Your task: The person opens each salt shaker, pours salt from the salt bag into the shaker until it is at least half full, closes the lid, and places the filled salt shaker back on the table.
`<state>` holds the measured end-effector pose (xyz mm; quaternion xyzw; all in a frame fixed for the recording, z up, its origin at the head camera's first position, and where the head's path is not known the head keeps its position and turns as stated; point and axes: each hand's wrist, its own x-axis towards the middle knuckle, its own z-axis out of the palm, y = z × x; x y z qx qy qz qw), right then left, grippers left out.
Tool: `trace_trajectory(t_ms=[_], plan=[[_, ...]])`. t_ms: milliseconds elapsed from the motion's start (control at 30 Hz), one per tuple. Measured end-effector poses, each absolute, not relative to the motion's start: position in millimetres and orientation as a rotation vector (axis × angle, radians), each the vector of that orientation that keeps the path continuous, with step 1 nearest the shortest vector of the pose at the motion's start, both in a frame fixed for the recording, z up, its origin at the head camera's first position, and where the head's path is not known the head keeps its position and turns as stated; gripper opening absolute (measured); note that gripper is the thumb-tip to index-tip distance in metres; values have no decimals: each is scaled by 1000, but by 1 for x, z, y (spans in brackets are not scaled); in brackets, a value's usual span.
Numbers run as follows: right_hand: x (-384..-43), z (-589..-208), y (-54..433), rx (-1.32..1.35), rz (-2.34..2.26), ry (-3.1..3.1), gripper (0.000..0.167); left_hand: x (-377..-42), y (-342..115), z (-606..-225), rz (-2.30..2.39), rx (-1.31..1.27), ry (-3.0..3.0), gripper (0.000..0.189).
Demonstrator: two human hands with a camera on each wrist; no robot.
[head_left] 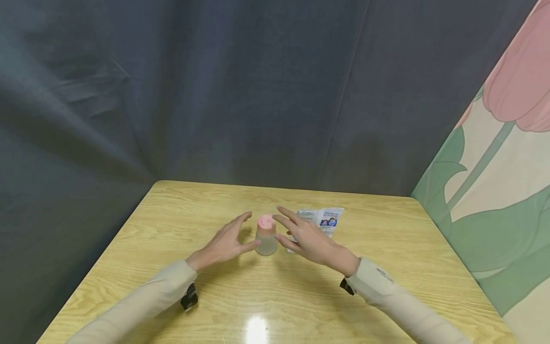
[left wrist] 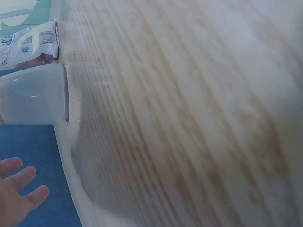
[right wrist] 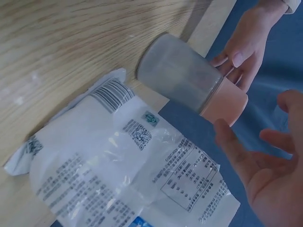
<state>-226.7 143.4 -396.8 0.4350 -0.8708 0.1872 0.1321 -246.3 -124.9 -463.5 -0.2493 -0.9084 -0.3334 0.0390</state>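
A small translucent container [head_left: 266, 245] with a pink cap [head_left: 266, 221] stands upright on the table between the two hands. To its left is my left hand [head_left: 225, 243], thumb and fingers spread apart. The thumb tip overlaps the container's edge in the head view; I cannot tell whether they touch. My right hand [head_left: 311, 241] hovers on the other side, fingers extended and holding nothing. In the right wrist view, the fingertips of that hand [right wrist: 270, 165] come near the pink cap. Partly behind the right hand is a white printed plastic packet [head_left: 330, 219], crumpled, with a blue picture.
The wood-grain table [head_left: 172, 210] reaches back to a dark curtain [head_left: 258, 95]. A wall hanging with a tulip pattern [head_left: 507, 205] runs along the right edge. Glare shows at the table's front.
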Motion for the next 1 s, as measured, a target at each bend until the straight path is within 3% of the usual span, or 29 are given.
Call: trace_trajectory(t_ms=[467,1000], plan=[[-237,-401,126,1270,468,-2493,52,-246,-113,-464,-1128,-709,-2814,95],[-240,-408,117,1295,437,-2479,49,-247,-102,-463,-995,-897,-2744,82]])
